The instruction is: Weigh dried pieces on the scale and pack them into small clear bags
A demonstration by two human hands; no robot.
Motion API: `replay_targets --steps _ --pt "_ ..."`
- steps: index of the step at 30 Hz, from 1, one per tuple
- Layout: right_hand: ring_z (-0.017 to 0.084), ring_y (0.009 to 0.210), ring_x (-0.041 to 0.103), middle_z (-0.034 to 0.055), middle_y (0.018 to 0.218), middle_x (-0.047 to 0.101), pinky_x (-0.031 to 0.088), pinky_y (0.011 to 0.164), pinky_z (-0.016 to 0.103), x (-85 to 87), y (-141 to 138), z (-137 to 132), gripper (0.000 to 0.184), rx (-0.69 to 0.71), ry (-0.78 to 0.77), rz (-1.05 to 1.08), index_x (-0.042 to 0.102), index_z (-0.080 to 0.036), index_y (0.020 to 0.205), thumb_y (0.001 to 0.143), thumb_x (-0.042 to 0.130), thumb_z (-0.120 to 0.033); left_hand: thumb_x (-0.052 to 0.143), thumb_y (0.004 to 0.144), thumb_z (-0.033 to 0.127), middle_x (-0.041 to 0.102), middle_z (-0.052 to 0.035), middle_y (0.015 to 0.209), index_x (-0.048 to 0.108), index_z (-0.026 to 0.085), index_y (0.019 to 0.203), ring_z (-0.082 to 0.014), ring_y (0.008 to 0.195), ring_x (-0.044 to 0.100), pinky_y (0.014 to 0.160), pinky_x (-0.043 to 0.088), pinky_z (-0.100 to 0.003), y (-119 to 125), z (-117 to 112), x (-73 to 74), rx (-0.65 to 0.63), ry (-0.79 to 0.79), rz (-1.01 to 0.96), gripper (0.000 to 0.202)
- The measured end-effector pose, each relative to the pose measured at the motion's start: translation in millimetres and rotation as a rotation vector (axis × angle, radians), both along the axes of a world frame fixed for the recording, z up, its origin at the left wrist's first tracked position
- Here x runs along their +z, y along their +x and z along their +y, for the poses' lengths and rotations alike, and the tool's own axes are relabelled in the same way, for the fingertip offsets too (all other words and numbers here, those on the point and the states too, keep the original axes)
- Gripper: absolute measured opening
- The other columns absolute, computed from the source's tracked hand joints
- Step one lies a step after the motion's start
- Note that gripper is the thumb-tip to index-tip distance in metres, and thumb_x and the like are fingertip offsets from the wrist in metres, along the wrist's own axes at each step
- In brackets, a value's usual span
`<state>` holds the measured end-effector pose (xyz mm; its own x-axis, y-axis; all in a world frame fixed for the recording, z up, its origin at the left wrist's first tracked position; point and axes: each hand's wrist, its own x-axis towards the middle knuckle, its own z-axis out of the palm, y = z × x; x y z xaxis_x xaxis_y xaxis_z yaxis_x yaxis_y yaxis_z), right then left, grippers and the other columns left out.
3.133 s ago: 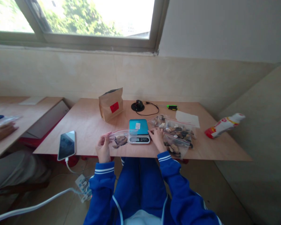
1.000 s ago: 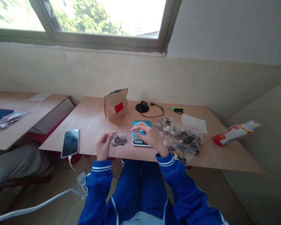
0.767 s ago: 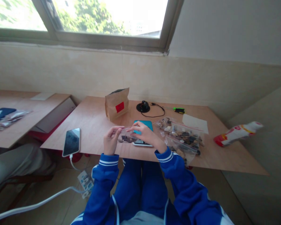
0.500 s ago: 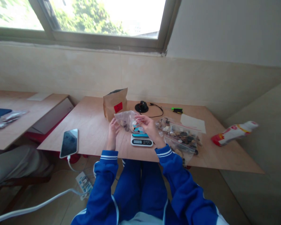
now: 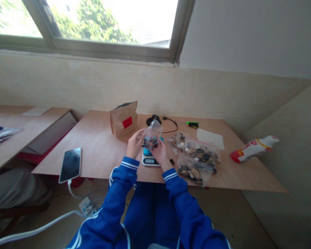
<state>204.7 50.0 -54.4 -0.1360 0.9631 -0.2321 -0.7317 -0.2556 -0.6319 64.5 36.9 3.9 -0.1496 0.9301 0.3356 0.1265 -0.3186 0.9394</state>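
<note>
Bright window above beige wall

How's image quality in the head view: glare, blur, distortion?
Head view: the rectangular grey-framed glass window is partly blown out to white; the flat blue-topped white scale is too soft to read; the clear plastic bag of dark pieces overlapping it lacks crisp detail; the red-and-white plastic bottle at right leans, perhaps wide-angle distortion.

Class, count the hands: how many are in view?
2: the left hand at the left side of the clear bag, the right hand at its lower right. Hands of the neighbour at far left may be hidden.
</note>
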Motion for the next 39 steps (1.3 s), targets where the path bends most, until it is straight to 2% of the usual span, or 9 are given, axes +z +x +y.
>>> replay_targets --steps 5,10,16,22,26,29,31,34,39 --pt "0.016 0.086 0.065 0.002 0.089 0.071 0.055 0.082 0.032 2.3 -8 5 0.017 -0.005 -0.086 0.072 0.064 -0.023 0.092 0.084 0.051 -0.028 0.061 0.081 0.041 0.071 -0.0059 0.093 0.067 0.02 0.111 -0.0171 0.081 0.065 0.071 0.05 -0.025 -4 2 3.7 0.074 -0.006 -0.069 0.038" --pt "0.017 0.083 0.065 0.0024 0.085 0.071 0.056 0.083 0.033 7.7 -10 7 0.015 0.024 -0.074 0.129 0.065 -0.022 0.091 0.084 0.053 -0.027 0.062 0.081 0.042 0.072 -0.0049 0.09 0.067 0.02 0.114 -0.0167 0.076 0.065 0.067 0.049 -0.024 -4 4 16.5 -0.016 0.008 -0.029 0.04" --pt "0.018 0.081 0.066 0.0016 0.085 0.071 0.056 0.079 0.034 13.7 -4 9 0.015 0.108 -0.051 0.107 0.064 -0.023 0.095 0.082 0.058 -0.028 0.055 0.086 0.037 0.071 -0.0064 0.098 0.067 0.023 0.114 -0.0186 0.081 0.065 0.073 0.049 -0.026 5 10 29.3 -0.127 0.111 0.272 0.033" --pt "0.019 0.084 0.066 0.0014 0.084 0.071 0.056 0.081 0.038 18.8 -4 8 0.02 0.154 -0.059 0.154 0.064 -0.025 0.089 0.085 0.053 -0.041 0.048 0.092 0.034 0.068 -0.0069 0.108 0.063 0.026 0.12 -0.0204 0.095 0.065 0.081 0.048 -0.029 19 13 47.8 -0.006 0.115 0.633 0.033" --pt "0.019 0.09 0.067 0.0 0.089 0.072 0.056 0.083 0.039 18.0 -4 8 0.013 0.116 -0.082 0.164 0.064 -0.025 0.092 0.083 0.059 -0.032 0.048 0.092 0.034 0.069 -0.0063 0.107 0.065 0.023 0.115 -0.0183 0.096 0.064 0.083 0.048 -0.027 9 17 46.8 0.051 0.165 0.463 0.031" --pt "0.017 0.084 0.068 -0.0001 0.083 0.072 0.058 0.079 0.034 15.2 -2 11 0.004 0.086 -0.135 0.138 0.063 -0.024 0.085 0.083 0.06 -0.025 0.05 0.09 0.038 0.071 -0.0056 0.094 0.067 0.019 0.11 -0.014 0.074 0.063 0.062 0.048 -0.021 -5 19 38.5 0.095 0.11 0.216 0.033" --pt "0.016 0.081 0.068 -0.0002 0.081 0.072 0.059 0.076 0.031 13.6 -1 13 0.004 0.095 -0.157 0.121 0.063 -0.022 0.082 0.084 0.06 -0.023 0.051 0.088 0.042 0.07 -0.0047 0.085 0.066 0.016 0.112 -0.0087 0.054 0.053 0.045 0.04 -0.018 -14 18 33.3 0.114 0.027 0.072 0.039" --pt "0.014 0.08 0.068 -0.0005 0.081 0.072 0.059 0.073 0.027 13.2 1 16 0.006 0.1 -0.162 0.1 0.063 -0.021 0.08 0.085 0.059 -0.021 0.053 0.085 0.047 0.069 -0.0037 0.083 0.064 0.015 0.117 -0.0035 0.043 0.039 0.038 0.033 -0.017 -27 14 25.5 0.114 -0.04 -0.093 0.047" --pt "0.013 0.07 0.067 0.0014 0.075 0.07 0.059 0.063 0.023 14.9 18 22 0.006 0.119 -0.138 0.03 0.064 -0.017 0.078 0.08 0.067 -0.022 0.055 0.081 0.051 0.062 -0.0006 0.076 0.06 0.015 0.12 -0.002 0.042 0.038 0.037 0.032 -0.015 -63 -1 -6.8 0.205 -0.157 -0.273 0.054"
